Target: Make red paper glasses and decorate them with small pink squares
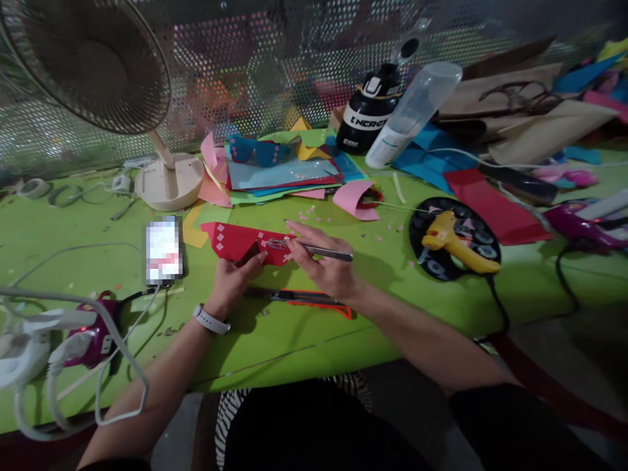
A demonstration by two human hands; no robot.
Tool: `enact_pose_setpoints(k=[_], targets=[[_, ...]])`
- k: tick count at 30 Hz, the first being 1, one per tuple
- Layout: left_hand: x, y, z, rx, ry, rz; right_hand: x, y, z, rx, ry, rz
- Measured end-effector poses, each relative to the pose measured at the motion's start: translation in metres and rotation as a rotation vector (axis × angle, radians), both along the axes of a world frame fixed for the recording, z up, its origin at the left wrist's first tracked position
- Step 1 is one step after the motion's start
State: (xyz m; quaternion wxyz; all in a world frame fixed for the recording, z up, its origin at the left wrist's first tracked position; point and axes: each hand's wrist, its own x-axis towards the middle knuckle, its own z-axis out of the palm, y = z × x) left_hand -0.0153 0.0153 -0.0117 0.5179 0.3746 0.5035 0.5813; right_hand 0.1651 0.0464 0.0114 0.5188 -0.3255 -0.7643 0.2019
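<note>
My left hand (233, 282) is closed on the lower edge of a red paper cut-out (235, 241), shaped like a glasses front. Small pale pink paper diamonds (220, 238) are stuck near its left end and middle. Between the fingers of my right hand (324, 265) is a pair of metal tweezers (326, 250). Their tips reach over the right part of the red cut-out; whether they pinch a diamond is too small to tell. Just below both hands lies an orange-handled utility knife (304, 298).
Blue paper glasses (258, 152) rest on stacked coloured paper behind. A yellow hot glue gun (458, 245) lies on a round black tray (417, 216) at right. Also here: a fan (169, 183), phone (163, 252), purple power strip (95, 333) with cables, black bottle (360, 118) and clear bottle (417, 111).
</note>
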Motion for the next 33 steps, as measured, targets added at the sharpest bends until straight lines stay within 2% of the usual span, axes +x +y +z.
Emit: enact_pose_setpoints(k=[6, 12, 14, 16, 20, 21, 23, 25, 27, 29, 31, 33], targets=[[-0.002, 0.001, -0.003, 0.018, 0.014, -0.021, -0.001, -0.002, 0.006, 0.021, 0.025, 0.027], [-0.004, 0.002, -0.003, 0.018, 0.025, -0.008, 0.010, 0.003, 0.012, -0.001, 0.111, -0.042], [-0.004, 0.004, -0.003, 0.016, 0.009, 0.007, 0.022, 0.010, 0.015, -0.037, 0.160, -0.072], [-0.004, 0.005, -0.002, 0.016, -0.023, 0.028, 0.040, 0.017, 0.020, -0.118, 0.120, -0.086], [-0.002, 0.008, 0.003, 0.034, -0.090, 0.056, 0.085, 0.018, 0.040, -0.329, -0.270, -0.011], [-0.002, 0.009, 0.005, 0.033, -0.113, 0.061, 0.096, 0.015, 0.045, -0.369, -0.308, -0.010], [-0.001, 0.009, 0.008, 0.021, -0.156, 0.066, 0.113, 0.010, 0.049, -0.438, -0.170, -0.052], [0.000, 0.010, 0.011, 0.014, -0.184, 0.067, 0.125, 0.008, 0.045, -0.497, 0.010, -0.055], [0.001, 0.010, 0.013, 0.010, -0.191, 0.063, 0.132, 0.007, 0.035, -0.584, -0.050, 0.005], [0.001, 0.010, 0.014, 0.003, -0.191, 0.061, 0.137, 0.007, 0.025, -0.612, -0.109, -0.018], [0.002, 0.010, 0.015, 0.004, -0.186, 0.062, 0.141, 0.007, 0.019, -0.601, 0.017, -0.057], [0.002, 0.010, 0.015, 0.012, -0.183, 0.061, 0.142, 0.009, 0.019, -0.644, 0.094, -0.015]])
